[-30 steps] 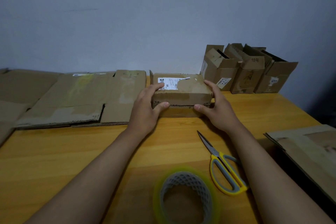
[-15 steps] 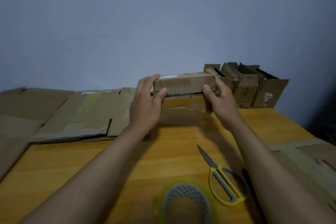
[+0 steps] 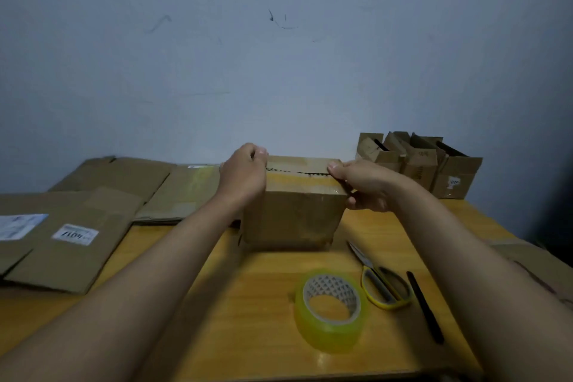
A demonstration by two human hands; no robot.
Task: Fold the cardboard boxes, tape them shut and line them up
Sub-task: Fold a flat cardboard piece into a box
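I see the cardboard box (image 3: 293,220) standing on the tabletop (image 3: 254,319) near the middle, toward the far edge. My left hand (image 3: 243,175) grips its upper left corner, fingers curled over the top; my right hand (image 3: 364,185) pinches the upper right corner, thumb on the near face and fingers on top. The top flaps meet along a dark seam. A roll of yellow-green tape (image 3: 330,309) lies flat nearer the front edge, with yellow-handled scissors (image 3: 379,281) just beside it on the right and a black pen (image 3: 424,307) beyond those. Flattened cardboard sheets (image 3: 77,226) cover the left side of the tabletop. At the far right corner, against the wall, several folded boxes (image 3: 418,161) stand in a row.
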